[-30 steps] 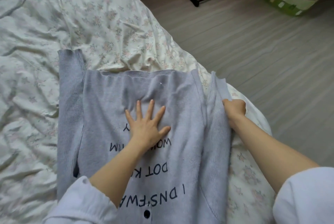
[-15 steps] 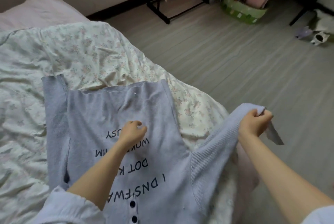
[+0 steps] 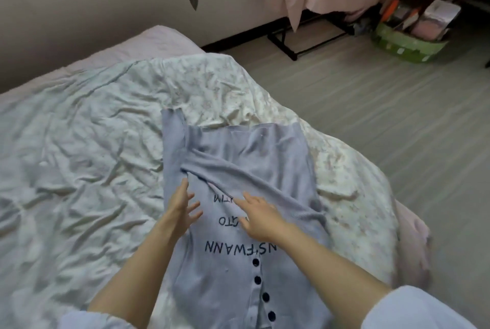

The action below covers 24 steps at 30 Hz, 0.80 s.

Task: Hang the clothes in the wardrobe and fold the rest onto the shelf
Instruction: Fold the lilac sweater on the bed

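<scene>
A pale blue-grey knit cardigan [image 3: 267, 158] with dark printed letters and dark buttons lies flat on the bed. Its right sleeve [image 3: 254, 177] is folded diagonally across the body, and the left sleeve lies along the left edge. My left hand [image 3: 183, 209] rests at the garment's left edge, fingers straight and spread. With its fingers extended, my right hand [image 3: 258, 218] lies flat on the print just below the folded sleeve. Neither hand grips any cloth.
The bed carries a crumpled floral quilt [image 3: 92, 169]; its right edge drops to the grey floor [image 3: 384, 121]. A black rack [image 3: 289, 42] with pink fabric hanging from it stands by the wall. A green basket [image 3: 408, 44] of items sits at the far right.
My right hand carried the right sleeve from the bed's side across the cardigan and let it go. My left hand uncurled and slid to the left edge. The view tilted up.
</scene>
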Each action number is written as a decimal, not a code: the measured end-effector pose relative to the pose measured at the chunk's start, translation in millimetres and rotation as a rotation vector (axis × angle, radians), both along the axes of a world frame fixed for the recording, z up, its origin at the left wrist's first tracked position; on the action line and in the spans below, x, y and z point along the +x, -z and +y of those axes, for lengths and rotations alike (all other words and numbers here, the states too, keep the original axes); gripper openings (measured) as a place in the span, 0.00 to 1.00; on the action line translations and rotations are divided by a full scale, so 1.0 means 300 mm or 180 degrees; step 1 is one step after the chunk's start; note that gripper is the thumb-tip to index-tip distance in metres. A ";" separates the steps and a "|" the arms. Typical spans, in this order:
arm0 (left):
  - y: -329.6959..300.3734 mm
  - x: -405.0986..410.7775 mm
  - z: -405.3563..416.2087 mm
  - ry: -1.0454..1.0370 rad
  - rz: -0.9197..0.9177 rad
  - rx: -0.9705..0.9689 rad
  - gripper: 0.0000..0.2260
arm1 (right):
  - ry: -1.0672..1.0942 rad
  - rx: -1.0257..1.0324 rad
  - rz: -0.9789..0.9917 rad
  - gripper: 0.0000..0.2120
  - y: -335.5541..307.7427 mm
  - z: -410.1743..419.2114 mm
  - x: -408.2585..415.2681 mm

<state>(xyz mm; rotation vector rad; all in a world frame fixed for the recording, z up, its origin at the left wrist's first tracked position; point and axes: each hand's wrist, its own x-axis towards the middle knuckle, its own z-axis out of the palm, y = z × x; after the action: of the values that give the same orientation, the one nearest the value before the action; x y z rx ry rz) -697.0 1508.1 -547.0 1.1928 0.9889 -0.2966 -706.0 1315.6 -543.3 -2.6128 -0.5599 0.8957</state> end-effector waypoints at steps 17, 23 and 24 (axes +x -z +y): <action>0.269 -0.281 0.069 0.0230 0.0640 0.1831 0.23 | 0.0933 -0.0679 -0.0198 0.25 0.218 -0.195 -0.244; 0.231 -0.204 0.177 -0.0154 0.0345 0.0323 0.18 | 0.0588 -0.0099 -0.0301 0.24 0.211 -0.065 -0.163; 0.230 -0.213 0.192 -0.0134 0.0395 0.0233 0.17 | 0.0530 -0.0140 -0.0311 0.24 0.212 -0.049 -0.154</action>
<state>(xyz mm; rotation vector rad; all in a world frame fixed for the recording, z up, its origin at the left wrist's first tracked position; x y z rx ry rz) -761.0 1565.9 -615.9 1.2298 1.1398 -0.3060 -752.1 1300.9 -606.9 -2.7070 -0.3433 0.7398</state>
